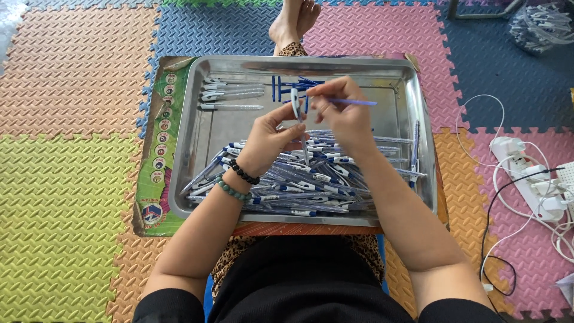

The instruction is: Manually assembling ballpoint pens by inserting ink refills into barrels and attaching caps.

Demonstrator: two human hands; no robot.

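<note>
My left hand (270,139) holds a clear pen barrel (295,103) upright over a steel tray (203,128). My right hand (343,113) pinches a thin blue ink refill (356,102), its tip pointing right, close beside the barrel. Below both hands a heap of several blue-and-clear pen barrels (305,185) fills the near part of the tray. A short row of assembled pens (232,96) lies at the tray's far left. A few loose blue refills (281,87) lie at the far middle. Bead bracelets circle my left wrist.
The tray rests on a cardboard sheet (156,161) on my lap. Coloured foam floor tiles (66,173) surround me. A white power strip with plugs and cables (535,185) lies at right. A clear bag of pen parts (541,27) sits far right. My feet (293,21) reach past the tray.
</note>
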